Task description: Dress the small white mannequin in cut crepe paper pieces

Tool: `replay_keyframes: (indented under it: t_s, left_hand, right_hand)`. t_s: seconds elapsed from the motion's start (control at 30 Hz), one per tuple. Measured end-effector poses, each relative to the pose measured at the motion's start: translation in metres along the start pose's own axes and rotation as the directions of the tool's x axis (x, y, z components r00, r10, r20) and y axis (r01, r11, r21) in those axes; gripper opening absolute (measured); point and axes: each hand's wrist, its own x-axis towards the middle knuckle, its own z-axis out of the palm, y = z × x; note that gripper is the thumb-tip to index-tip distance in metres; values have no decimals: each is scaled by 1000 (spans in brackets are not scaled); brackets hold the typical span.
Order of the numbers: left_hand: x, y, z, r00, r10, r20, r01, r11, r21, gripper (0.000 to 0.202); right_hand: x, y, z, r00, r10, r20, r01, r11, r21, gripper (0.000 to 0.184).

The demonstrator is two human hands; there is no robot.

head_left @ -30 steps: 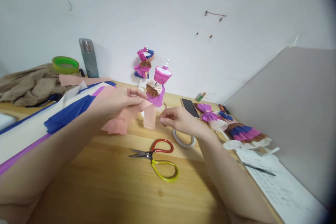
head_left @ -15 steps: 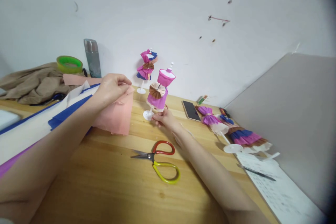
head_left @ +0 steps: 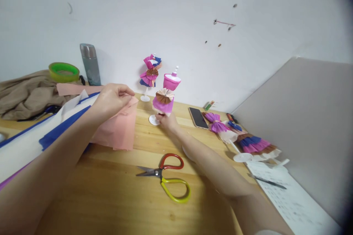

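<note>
On the wooden table stands a miniature dress form [head_left: 163, 105] in a magenta top and purple skirt, with a brown and cream pleated rosette at the waist. My right hand [head_left: 168, 122] has its fingers closed on its white stand, just above the round base. To the left, my left hand [head_left: 111, 100] is over a stack of pink crepe paper [head_left: 120, 130], fingers bent together; what they pinch, if anything, is hidden. Scissors [head_left: 157, 172] with one red and one yellow handle lie in front of me, blades apart. Behind stands another dressed form [head_left: 151, 73].
Blue and cream paper sheets [head_left: 26, 154] lie at left, near brown cloth [head_left: 22, 93], a green tape roll [head_left: 64, 72] and a bottle [head_left: 90, 64]. Rightward are a phone [head_left: 198, 117], dressed forms lying down [head_left: 217, 125], written paper [head_left: 292, 198] and a pen [head_left: 268, 181].
My right hand has shifted slightly left and up along the stand of the dress form. The left hand keeps its pose over the pink paper. The whole view has shifted slightly.
</note>
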Motion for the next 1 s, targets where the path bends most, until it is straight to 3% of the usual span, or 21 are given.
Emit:
replay_keyframes:
  t_s: [0.17,0.33,0.53,0.73,1.0]
  left_hand:
    - [5,-11,9,997,23,73,-19,998,-60,20]
    - [6,-13,15,990,22,138,-17,999,-38,21]
    - [7,-30,23,980,49,195,-46,999,-19,24]
    - [8,-38,27,976,65,208,-65,998,-9,22]
    - [7,-36,29,973,63,220,-61,998,-14,21]
  right_hand:
    - [40,-8,-13,988,74,-134,-81,996,-46,14]
    - [96,-3,-24,976,167,-139,-184,975,-126,25]
    - [142,19,-14,967,213,-139,-238,951,-197,35]
    - [160,28,-6,969,203,-140,-231,946,-229,34]
    - [158,29,-4,973,202,-115,-223,953,-205,34]
